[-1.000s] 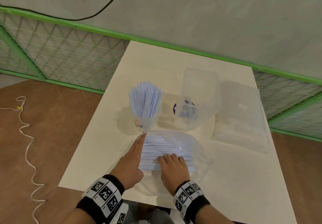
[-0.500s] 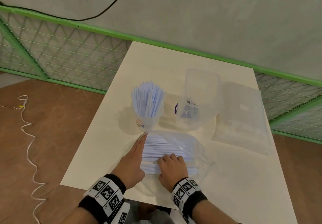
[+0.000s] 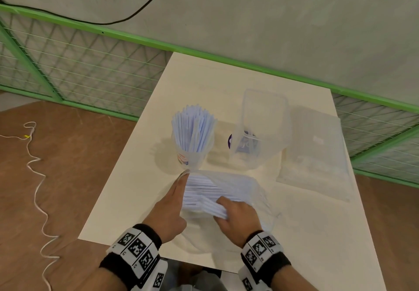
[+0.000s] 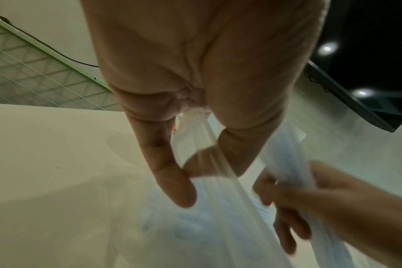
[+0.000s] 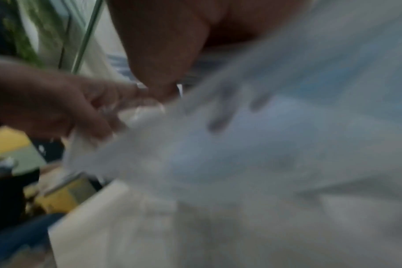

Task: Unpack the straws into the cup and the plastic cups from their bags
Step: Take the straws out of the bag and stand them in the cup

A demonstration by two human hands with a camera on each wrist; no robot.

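- Clear plastic straw bag (image 3: 254, 191) lies by the table's (image 3: 127, 200) near edge. The left hand (image 3: 169, 211) has its forefinger straight along the bag's open left end; thumb and finger pinch the film in the left wrist view.
- Cup (image 3: 192, 152) just behind it is already packed with straws.
- Right hand (image 3: 238, 217) is curled round a bundle of straws (image 3: 210, 205) at the bag mouth.
- I'd keep the film pinned, slide the bundle out level, ends even, so none snag or scatter.
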